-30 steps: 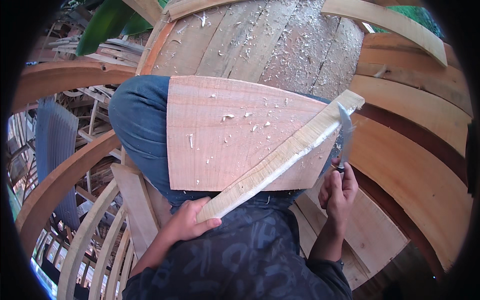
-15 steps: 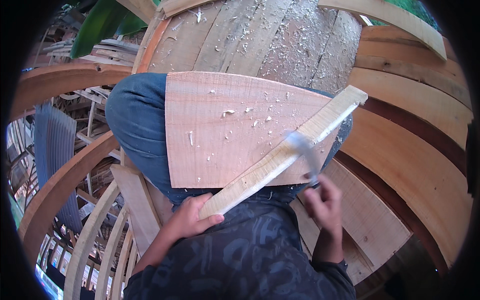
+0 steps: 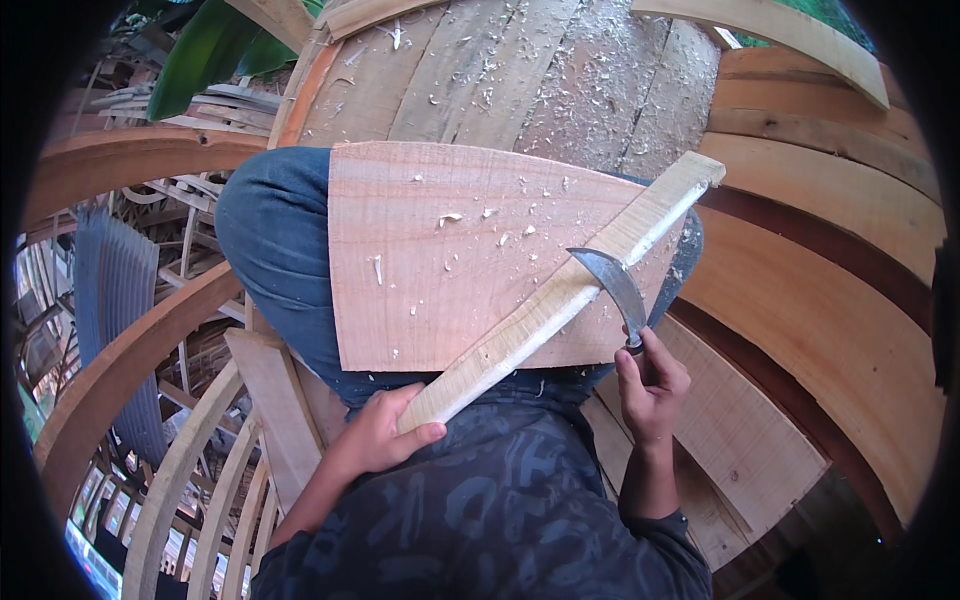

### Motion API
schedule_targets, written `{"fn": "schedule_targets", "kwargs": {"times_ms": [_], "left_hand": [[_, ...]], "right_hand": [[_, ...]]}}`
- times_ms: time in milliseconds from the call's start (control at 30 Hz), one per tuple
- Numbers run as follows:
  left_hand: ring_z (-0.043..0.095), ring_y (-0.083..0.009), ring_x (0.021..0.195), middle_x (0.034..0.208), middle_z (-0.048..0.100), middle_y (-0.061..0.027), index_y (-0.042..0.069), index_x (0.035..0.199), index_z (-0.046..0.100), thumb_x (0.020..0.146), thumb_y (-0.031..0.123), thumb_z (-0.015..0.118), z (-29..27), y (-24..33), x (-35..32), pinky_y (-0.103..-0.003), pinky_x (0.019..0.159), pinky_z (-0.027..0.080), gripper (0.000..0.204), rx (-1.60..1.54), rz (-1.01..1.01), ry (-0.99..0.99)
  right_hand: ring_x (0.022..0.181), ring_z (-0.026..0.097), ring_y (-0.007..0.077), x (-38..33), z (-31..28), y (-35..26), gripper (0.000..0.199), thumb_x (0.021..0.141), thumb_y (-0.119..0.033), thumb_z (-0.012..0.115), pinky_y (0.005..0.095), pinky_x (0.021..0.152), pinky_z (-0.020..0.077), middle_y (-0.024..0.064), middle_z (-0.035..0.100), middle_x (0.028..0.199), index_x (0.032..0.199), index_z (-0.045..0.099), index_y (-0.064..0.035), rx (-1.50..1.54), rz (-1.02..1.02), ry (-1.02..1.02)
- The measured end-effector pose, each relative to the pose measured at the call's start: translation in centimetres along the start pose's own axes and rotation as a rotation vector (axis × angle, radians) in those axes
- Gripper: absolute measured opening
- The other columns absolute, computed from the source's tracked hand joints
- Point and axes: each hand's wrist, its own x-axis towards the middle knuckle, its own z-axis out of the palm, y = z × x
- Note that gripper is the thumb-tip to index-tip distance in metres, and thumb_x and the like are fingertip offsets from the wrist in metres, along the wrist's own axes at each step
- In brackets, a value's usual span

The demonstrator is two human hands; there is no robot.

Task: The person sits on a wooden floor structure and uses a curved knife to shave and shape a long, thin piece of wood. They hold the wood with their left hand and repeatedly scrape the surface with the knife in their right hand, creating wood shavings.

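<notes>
A long pale wooden bar [image 3: 520, 330] lies aslant over a flat pinkish board [image 3: 410, 250] that rests across my lap. My left hand [image 3: 392, 430] grips the bar's near end, its thumb along the lower side. In my right hand [image 3: 652, 390] is a sickle [image 3: 615, 285] with a dark curved blade, its handle mostly hidden in my fingers. The blade crosses the middle of the bar, its tip reaching past the bar's upper left edge. A few curled shavings [image 3: 452, 217] are scattered over the board.
Plank flooring [image 3: 450, 80] ahead is strewn with wood shavings. Curved planks [image 3: 810, 290] rise on the right, with a loose board [image 3: 730, 440] beside my right arm. Curved ribs [image 3: 140, 350] stand on the left, and scrap wood and corrugated sheeting [image 3: 115, 320] lie beyond them.
The sickle, blurred half a second ago, is now sharp, and my right hand has shifted slightly. The bar's far end has moved slightly left and away. My left hand keeps its grip.
</notes>
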Motion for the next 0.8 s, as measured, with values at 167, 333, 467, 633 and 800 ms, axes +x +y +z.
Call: {"fn": "schedule_targets", "kwargs": {"times_ms": [167, 333, 467, 633, 800], "left_hand": [[0.061, -0.0226, 0.078, 0.082, 0.062, -0.0153, -0.004, 0.103, 0.057, 0.083, 0.041, 0.063, -0.2, 0.0, 0.0, -0.033, 0.073, 0.046, 0.050, 0.023, 0.011, 0.004], [0.060, -0.0200, 0.078, 0.082, 0.061, -0.0140, -0.004, 0.103, 0.057, 0.082, 0.041, 0.063, -0.4, 0.4, 0.1, -0.033, 0.073, 0.046, 0.050, 0.045, -0.018, -0.022], [0.059, -0.0172, 0.079, 0.083, 0.062, -0.0131, -0.005, 0.104, 0.057, 0.082, 0.041, 0.063, -0.4, 0.5, 0.2, -0.031, 0.073, 0.046, 0.050, 0.017, -0.016, -0.025], [0.059, -0.0153, 0.084, 0.090, 0.064, -0.0125, -0.007, 0.108, 0.056, 0.082, 0.040, 0.063, 0.2, 0.4, -0.1, -0.030, 0.078, 0.045, 0.054, -0.022, -0.047, 0.007], [0.056, -0.0140, 0.088, 0.092, 0.063, -0.0101, -0.007, 0.111, 0.056, 0.083, 0.043, 0.060, 0.3, 0.3, -0.4, -0.029, 0.080, 0.044, 0.058, 0.041, -0.052, 0.011]], "right_hand": [[0.056, 0.048, 0.0048, -0.4, 1.1, 0.1, 0.029, 0.078, 0.003, 0.067, 0.0199, 0.051, 0.0377, 0.0040, 0.061, 0.076, 0.106, 0.060, 0.0084, -0.167, -0.160, 0.074], [0.053, 0.051, 0.0094, -0.1, 0.1, 0.1, 0.027, 0.084, -0.011, 0.065, 0.0221, 0.046, 0.0420, 0.0058, 0.057, 0.070, 0.105, 0.057, 0.0048, 0.517, 0.365, -0.204], [0.045, 0.045, 0.0083, 0.9, -1.0, 0.9, 0.028, 0.093, -0.028, 0.055, 0.0231, 0.038, 0.0383, 0.0028, 0.048, 0.061, 0.100, 0.052, -0.0003, 1.175, 0.630, -0.588], [0.042, 0.037, 0.0041, 0.9, 0.0, 0.2, 0.024, 0.096, -0.027, 0.050, 0.0201, 0.038, 0.0297, -0.0019, 0.043, 0.057, 0.094, 0.052, -0.0030, 0.724, 0.532, -0.427], [0.038, 0.033, 0.0047, 1.2, -0.2, 0.5, 0.031, 0.095, -0.034, 0.052, 0.0197, 0.034, 0.0261, -0.0015, 0.039, 0.053, 0.091, 0.049, -0.0039, 0.818, 0.424, -0.221]]}}
